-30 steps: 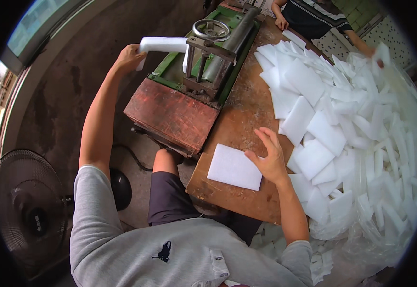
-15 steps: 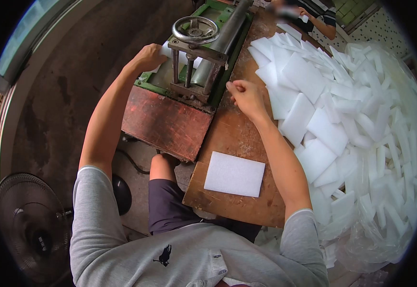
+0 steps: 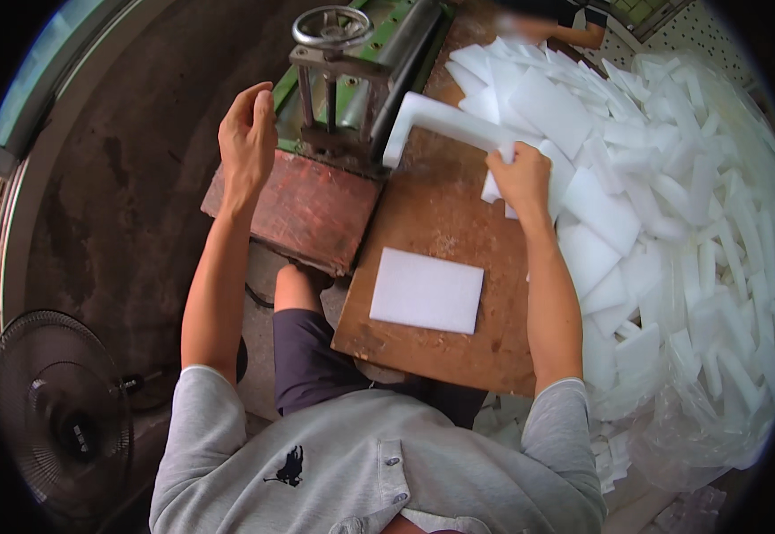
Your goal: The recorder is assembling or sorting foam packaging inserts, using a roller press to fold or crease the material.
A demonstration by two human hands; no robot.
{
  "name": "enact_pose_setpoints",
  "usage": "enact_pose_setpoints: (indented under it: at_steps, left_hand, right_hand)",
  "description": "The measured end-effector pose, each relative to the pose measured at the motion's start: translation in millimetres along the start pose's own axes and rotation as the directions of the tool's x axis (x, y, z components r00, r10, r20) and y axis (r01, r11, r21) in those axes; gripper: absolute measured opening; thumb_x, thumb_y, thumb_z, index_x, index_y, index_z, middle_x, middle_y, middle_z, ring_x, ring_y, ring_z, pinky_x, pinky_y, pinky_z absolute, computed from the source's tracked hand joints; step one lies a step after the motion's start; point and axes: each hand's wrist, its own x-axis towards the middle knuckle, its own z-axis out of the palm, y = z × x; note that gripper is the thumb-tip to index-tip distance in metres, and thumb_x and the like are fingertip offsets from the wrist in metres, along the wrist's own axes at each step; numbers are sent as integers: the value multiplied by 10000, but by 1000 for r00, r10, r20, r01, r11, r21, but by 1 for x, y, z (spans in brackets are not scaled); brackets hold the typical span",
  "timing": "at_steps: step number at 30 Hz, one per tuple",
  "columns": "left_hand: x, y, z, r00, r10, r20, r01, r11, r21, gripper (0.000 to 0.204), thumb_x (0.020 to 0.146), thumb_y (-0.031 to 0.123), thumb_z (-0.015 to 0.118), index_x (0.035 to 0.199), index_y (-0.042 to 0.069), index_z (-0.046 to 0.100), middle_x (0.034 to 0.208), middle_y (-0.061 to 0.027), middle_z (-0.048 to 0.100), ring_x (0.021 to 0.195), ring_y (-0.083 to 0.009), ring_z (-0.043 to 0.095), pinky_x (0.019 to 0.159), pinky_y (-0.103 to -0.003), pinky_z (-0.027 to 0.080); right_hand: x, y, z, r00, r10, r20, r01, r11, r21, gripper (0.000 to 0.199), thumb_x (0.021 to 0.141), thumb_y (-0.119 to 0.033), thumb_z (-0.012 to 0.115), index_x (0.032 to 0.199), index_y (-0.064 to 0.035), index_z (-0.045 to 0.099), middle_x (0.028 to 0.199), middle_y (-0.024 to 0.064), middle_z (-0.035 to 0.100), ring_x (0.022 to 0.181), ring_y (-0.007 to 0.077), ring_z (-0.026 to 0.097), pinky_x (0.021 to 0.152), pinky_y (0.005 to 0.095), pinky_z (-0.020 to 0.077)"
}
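Observation:
My right hand (image 3: 521,178) grips one end of a white foam piece (image 3: 450,118) bent like a bracket. The piece is raised over the wooden table, and its far corner reaches toward the green machine. My left hand (image 3: 248,135) is raised beside the machine's near end with nothing in it; its fingers are extended and partly overlap one another. A flat white foam sheet (image 3: 427,291) lies on the table near my body. The green machine (image 3: 396,62) carries a metal handwheel (image 3: 332,27) on a steel frame, with a roller behind.
A big heap of white foam pieces (image 3: 601,205) covers the table's right side, partly in clear plastic (image 3: 681,445). The wooden table (image 3: 414,209) meets a reddish board (image 3: 307,209) at the machine's front. A fan (image 3: 58,418) stands lower left. Another person's arm (image 3: 583,36) shows at the back.
My right hand has moved right and now holds the bent foam piece. My left hand has come away from the machine and the white piece there. The view has shifted slightly.

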Motion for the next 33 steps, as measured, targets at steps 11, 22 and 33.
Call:
enact_pose_setpoints:
  at_steps: [11, 22, 33]
  left_hand:
    - [-188, 57, 45, 920, -29, 392, -134, 914, 382, 351, 958, 223, 745, 1195, -34, 713, 848, -107, 631, 746, -178, 607, 719, -336, 517]
    - [-207, 29, 52, 909, -70, 411, -102, 918, 383, 330, 936, 258, 709, 975, -69, 698, 847, -222, 636, 769, -386, 650, 731, -462, 521]
    - [-209, 14, 53, 909, -60, 412, -129, 900, 417, 324, 952, 225, 715, 1087, -69, 710, 882, -200, 651, 758, -304, 650, 724, -405, 518]
  right_hand:
    - [-185, 11, -59, 993, 19, 118, -51, 959, 278, 256, 844, -148, 794, 767, 42, 640, 629, 128, 627, 528, 230, 563, 548, 378, 454]
    - [-198, 26, -50, 987, -53, 151, 23, 981, 194, 303, 855, -166, 788, 733, 46, 610, 632, 148, 597, 538, 266, 542, 554, 417, 431]
    - [-198, 30, -44, 985, -59, 163, 31, 985, 168, 309, 841, -173, 797, 735, 50, 611, 652, 158, 604, 565, 293, 569, 568, 430, 444]
